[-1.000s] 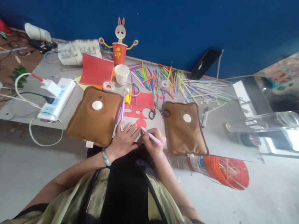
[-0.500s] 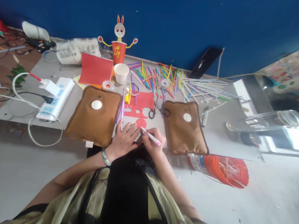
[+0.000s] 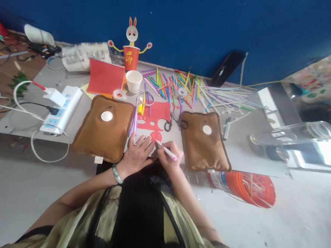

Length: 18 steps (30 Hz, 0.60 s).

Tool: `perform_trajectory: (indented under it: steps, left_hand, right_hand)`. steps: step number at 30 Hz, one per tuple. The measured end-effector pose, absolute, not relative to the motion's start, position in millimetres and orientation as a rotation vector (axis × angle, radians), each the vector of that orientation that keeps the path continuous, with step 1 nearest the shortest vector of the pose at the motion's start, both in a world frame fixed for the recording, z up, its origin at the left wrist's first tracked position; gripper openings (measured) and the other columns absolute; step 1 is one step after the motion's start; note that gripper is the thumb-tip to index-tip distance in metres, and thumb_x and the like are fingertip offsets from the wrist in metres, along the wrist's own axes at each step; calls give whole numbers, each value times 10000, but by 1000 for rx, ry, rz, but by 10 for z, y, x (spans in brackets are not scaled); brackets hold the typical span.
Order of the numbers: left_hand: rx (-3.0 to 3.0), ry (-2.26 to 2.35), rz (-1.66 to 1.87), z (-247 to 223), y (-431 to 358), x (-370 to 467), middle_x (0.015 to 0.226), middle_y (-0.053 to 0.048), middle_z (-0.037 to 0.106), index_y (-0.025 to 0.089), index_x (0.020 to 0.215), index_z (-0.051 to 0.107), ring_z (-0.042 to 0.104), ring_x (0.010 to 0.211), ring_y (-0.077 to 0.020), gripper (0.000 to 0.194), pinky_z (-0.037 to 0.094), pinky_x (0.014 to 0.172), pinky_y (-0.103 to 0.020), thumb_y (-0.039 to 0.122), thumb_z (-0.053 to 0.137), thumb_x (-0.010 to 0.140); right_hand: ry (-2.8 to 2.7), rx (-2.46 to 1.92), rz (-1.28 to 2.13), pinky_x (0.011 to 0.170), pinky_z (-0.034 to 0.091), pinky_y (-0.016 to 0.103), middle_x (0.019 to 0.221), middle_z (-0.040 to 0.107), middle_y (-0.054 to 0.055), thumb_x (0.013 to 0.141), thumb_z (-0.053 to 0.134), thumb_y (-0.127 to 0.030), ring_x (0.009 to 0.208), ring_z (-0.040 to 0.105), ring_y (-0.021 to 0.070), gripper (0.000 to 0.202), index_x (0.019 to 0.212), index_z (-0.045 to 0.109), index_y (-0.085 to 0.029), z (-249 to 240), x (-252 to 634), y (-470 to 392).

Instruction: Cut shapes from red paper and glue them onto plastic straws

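My right hand (image 3: 169, 156) grips a white marker with a pink end (image 3: 169, 153); its tip touches a small round red paper piece (image 3: 156, 136) with drawn circles. My left hand (image 3: 137, 152) lies flat on the table beside that piece, fingers spread, over its lower left edge. Just beyond is a red sheet with cut-out holes (image 3: 155, 110), and black-handled scissors (image 3: 176, 122) lie at its right corner. Purple sticks (image 3: 133, 122) lie above my left fingers. A brown cushion-like pouch (image 3: 105, 129) is on the left, another (image 3: 206, 141) on the right.
Behind are a white paper cup (image 3: 133, 81), a red cup with a rabbit figure (image 3: 130, 58), red paper (image 3: 105, 77) and many coloured sticks (image 3: 181, 84). A power strip (image 3: 62, 110) with cables is left. A clear bottle (image 3: 293, 135) and an orange bucket (image 3: 248, 189) are right.
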<state>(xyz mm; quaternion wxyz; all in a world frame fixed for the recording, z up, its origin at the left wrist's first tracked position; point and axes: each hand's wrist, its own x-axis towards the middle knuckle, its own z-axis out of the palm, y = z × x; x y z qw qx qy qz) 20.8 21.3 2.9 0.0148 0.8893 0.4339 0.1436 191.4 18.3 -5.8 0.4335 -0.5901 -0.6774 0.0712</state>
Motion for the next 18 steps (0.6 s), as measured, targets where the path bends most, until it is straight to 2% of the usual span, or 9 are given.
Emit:
perform_trajectory:
  steps: [18]
  left_hand:
    - [2765, 1352, 460, 19, 211, 208, 1353, -147, 587, 169, 1341, 550, 497, 1262, -326, 486, 214, 1166, -644, 441, 512, 940]
  right_hand:
    - [-1690, -1491, 226, 488, 442, 229, 601, 632, -12, 834, 551, -233, 475, 569, 121, 97, 739, 539, -217, -33, 1911, 159]
